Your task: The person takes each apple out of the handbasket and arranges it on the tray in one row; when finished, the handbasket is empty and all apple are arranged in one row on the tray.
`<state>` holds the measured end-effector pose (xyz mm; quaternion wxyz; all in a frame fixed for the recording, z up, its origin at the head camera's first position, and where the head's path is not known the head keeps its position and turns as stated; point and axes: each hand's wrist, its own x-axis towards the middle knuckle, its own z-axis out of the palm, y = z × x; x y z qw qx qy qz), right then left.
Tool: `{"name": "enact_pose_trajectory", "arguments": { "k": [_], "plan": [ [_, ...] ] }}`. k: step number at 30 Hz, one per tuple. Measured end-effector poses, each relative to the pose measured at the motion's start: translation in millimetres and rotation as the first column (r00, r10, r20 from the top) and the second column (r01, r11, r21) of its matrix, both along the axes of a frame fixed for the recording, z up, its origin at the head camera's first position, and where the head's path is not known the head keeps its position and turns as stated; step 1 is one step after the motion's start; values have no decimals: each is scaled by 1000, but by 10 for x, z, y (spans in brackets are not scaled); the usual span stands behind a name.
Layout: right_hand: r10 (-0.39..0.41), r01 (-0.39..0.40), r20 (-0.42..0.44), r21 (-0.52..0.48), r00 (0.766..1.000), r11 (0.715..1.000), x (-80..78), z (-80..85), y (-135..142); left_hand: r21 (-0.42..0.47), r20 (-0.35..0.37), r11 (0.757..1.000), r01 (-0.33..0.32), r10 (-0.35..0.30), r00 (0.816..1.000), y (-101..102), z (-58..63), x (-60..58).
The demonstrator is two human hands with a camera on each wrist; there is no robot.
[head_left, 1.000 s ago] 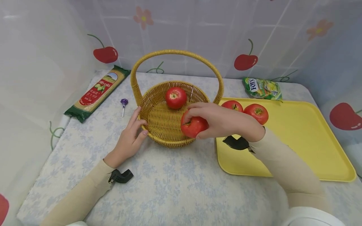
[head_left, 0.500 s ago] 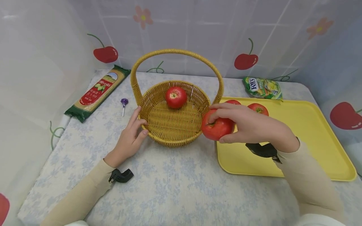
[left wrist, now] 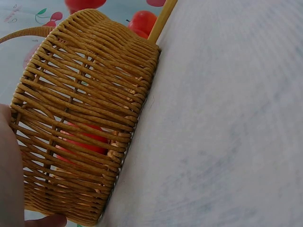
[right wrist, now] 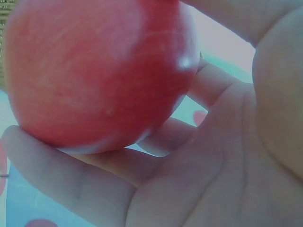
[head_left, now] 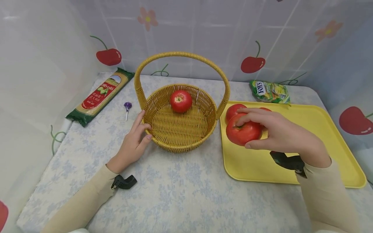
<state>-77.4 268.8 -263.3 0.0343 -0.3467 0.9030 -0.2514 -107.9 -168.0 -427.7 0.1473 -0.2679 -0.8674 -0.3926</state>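
My right hand grips a red apple over the left part of the yellow tray. In the right wrist view, curled fingers wrap its lower side. Behind it, another apple sits on the tray, and a further one is mostly hidden by the hand. My left hand pinches the left rim of a wicker basket, one fingertip inside and the thumb outside. One apple lies in the basket toward the back, glimpsed through the weave in the left wrist view.
A tall arched handle rises over the basket. To the left lie a pack of pasta and a purple lollipop. Behind the tray rests a green candy bag. A printed curtain borders the table's far side.
My right hand has carried the apple from inside the basket's right side, over the rim, rightward to above the tray. The left hand and basket have stayed in place.
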Motion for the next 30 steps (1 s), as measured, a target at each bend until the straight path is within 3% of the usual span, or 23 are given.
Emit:
{"name": "enact_pose_trajectory", "arguments": {
  "k": [4, 11, 15, 30],
  "plan": [
    [-26, 27, 14, -63, 1000, 998, 32, -24, 120, 2, 2, 1000, 3, -3, 1000, -3, -13, -1],
    [-186, 187, 23, -113, 982, 976, 82, -103, 375, 0, 3, 1000, 0, 0, 1000, -5, -20, -8],
    [-237, 236, 13, -151, 971, 960, 70, -162, 523, -1, 2, 1000, -1, 1, 1000, -8, -17, -8],
    [-405, 443, 187, -258, 895, 859, 12, -324, 944, 0, -8, 1000, 6, -6, 1000, 0, -9, -7]
  ]
}}
